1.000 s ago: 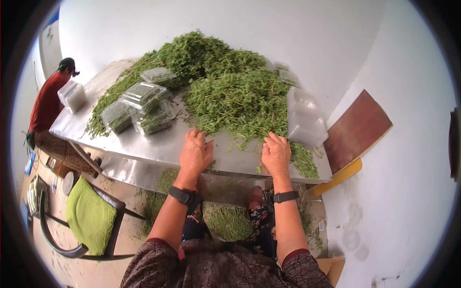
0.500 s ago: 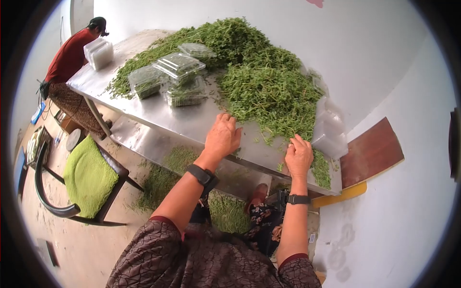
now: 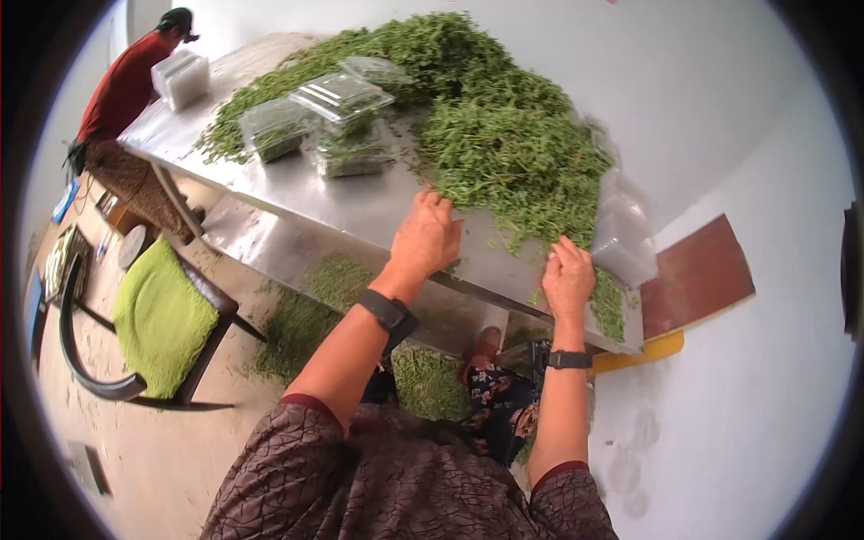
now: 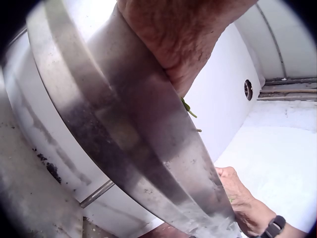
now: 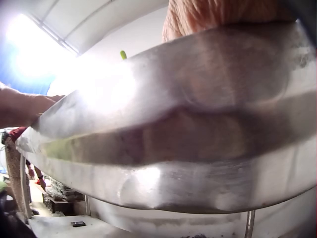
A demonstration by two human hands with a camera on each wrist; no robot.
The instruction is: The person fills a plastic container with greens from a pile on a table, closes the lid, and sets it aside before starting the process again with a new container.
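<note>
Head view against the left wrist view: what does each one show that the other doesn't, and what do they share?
Only the head view shows the heap of greens, the clear plastic boxes, the chair with its lime-green cover and the person in red.

Only the left wrist view shows a dark round spot, perhaps a hole.

Both show the left hand, right hand, metal table and black band on the right wrist.
</note>
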